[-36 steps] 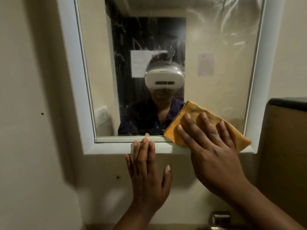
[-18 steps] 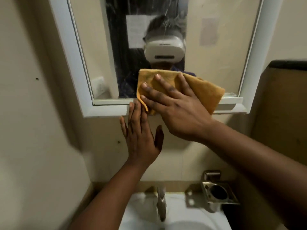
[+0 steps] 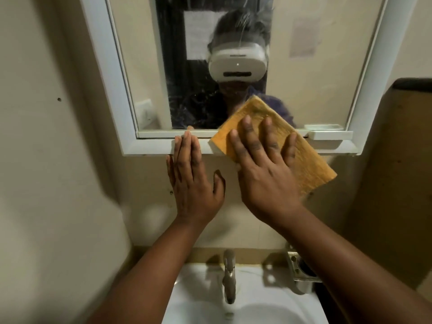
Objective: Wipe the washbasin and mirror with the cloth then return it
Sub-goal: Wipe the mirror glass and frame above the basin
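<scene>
An orange cloth lies flat over the bottom edge of the white-framed mirror and the wall below it. My right hand presses the cloth with straight, spread fingers. My left hand rests flat on the wall just left of it, its fingertips on the mirror's lower frame. The white washbasin shows at the bottom, under both forearms.
A metal tap stands at the back of the basin. A metal holder is fixed to the wall on the right. A brown partition stands at the right, a beige side wall close on the left.
My right hand slid the cloth left along the mirror's lower edge, then back right and down onto the frame. The left hand stayed flat on the wall. The view tilted down and shows the basin.
</scene>
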The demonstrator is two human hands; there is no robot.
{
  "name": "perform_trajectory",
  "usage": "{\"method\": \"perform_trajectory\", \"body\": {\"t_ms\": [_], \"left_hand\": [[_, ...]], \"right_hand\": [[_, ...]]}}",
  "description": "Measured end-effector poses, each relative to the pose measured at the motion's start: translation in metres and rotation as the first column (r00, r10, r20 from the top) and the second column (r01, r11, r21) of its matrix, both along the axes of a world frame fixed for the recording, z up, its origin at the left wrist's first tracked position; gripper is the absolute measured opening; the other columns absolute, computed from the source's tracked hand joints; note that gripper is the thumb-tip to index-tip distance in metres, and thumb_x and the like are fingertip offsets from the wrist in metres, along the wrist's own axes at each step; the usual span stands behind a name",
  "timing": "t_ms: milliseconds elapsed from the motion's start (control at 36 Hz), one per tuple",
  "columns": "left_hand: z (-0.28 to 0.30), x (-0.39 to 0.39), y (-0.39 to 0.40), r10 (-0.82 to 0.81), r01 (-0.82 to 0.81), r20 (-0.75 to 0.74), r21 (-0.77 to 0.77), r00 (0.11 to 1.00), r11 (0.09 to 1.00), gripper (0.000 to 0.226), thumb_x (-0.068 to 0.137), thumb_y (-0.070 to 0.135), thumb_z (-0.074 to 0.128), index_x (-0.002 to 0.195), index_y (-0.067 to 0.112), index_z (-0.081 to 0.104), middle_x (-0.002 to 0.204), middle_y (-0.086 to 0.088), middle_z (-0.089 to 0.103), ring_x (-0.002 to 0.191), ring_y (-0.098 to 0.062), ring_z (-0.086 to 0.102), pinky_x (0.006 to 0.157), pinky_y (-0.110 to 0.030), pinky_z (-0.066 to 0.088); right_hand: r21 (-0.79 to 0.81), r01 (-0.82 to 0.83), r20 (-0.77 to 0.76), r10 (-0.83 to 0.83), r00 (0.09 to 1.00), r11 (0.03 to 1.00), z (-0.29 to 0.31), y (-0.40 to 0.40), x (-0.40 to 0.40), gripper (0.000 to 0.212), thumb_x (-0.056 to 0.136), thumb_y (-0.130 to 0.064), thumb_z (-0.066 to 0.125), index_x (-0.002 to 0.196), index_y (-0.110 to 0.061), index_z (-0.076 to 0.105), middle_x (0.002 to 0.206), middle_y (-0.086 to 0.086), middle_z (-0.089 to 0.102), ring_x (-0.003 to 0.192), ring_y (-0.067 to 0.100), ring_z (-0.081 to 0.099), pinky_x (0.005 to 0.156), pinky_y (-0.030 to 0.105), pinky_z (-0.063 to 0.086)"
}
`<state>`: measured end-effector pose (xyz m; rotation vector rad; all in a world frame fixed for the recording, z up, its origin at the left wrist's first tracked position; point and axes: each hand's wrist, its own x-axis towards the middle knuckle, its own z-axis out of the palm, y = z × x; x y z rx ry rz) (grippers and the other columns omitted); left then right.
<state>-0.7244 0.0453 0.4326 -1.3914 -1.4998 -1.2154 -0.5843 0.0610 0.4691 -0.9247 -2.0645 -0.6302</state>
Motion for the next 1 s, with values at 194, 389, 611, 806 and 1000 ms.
{"method": "perform_trajectory", "body": {"t_ms": [194,389,611,806,1000], "left_hand": [[0.003,0.009,0.005,0.011,-0.019,0.098,0.077,0.995,0.997,0.070,0.093,0.045,0.042,0.140,0.000,0.018,0.146,-0.012,0.018,0.139,-0.029,0.017,0.117,-0.040,0.014],[0.005,0.018,0.005,0.002,-0.004,0.091,0.024,0.996,1.000,0.076,0.080,0.028,0.055,0.142,0.003,0.018,0.150,-0.010,0.013,0.141,-0.033,0.007,0.116,-0.042,-0.005],[0.014,0.041,0.011,-0.047,0.046,-0.053,-0.022,0.997,0.999,0.079,0.082,0.025,0.054,0.146,0.007,0.010,0.151,-0.015,0.012,0.143,-0.033,0.005,0.114,-0.048,-0.007],[0.013,0.055,0.018,-0.101,0.101,0.024,-0.032,0.995,0.994,0.078,0.091,0.057,0.030,0.143,0.002,0.010,0.150,-0.015,0.008,0.142,-0.010,-0.015,0.115,-0.039,-0.012],[0.012,0.070,0.023,-0.172,0.171,-0.092,-0.018,0.981,0.985,0.081,0.083,0.034,0.048,0.145,0.012,0.001,0.153,-0.012,0.006,0.144,-0.017,-0.010,0.115,-0.043,-0.010]], "right_hand": [[0.026,-0.081,0.192,0.074,0.979,0.996,0.027,-0.004,-0.034,0.057,0.094,-0.035,0.035,0.148,-0.024,0.022,0.158,0.001,0.013,0.145,0.026,0.000,0.113,0.056,-0.004],[-0.020,0.055,0.037,-0.054,0.998,0.998,0.020,-0.001,0.002,0.063,0.091,-0.042,0.036,0.149,-0.025,0.017,0.158,0.001,0.010,0.144,0.021,-0.002,0.112,0.056,-0.002],[-0.076,0.172,-0.108,-0.179,0.978,0.982,0.030,-0.001,0.029,0.060,0.098,-0.046,0.024,0.150,-0.021,0.010,0.159,0.007,0.001,0.145,0.029,-0.003,0.110,0.053,-0.013],[-0.079,0.066,-0.028,-0.068,0.997,0.995,0.035,-0.003,0.015,0.061,0.097,-0.043,0.029,0.150,-0.019,0.010,0.158,0.011,0.000,0.144,0.034,-0.007,0.113,0.054,-0.008],[-0.204,0.218,-0.213,-0.260,0.942,0.955,0.047,0.004,0.055,0.062,0.099,-0.045,0.021,0.150,-0.021,-0.004,0.157,0.009,-0.014,0.144,0.028,-0.015,0.109,0.054,-0.017]]}}
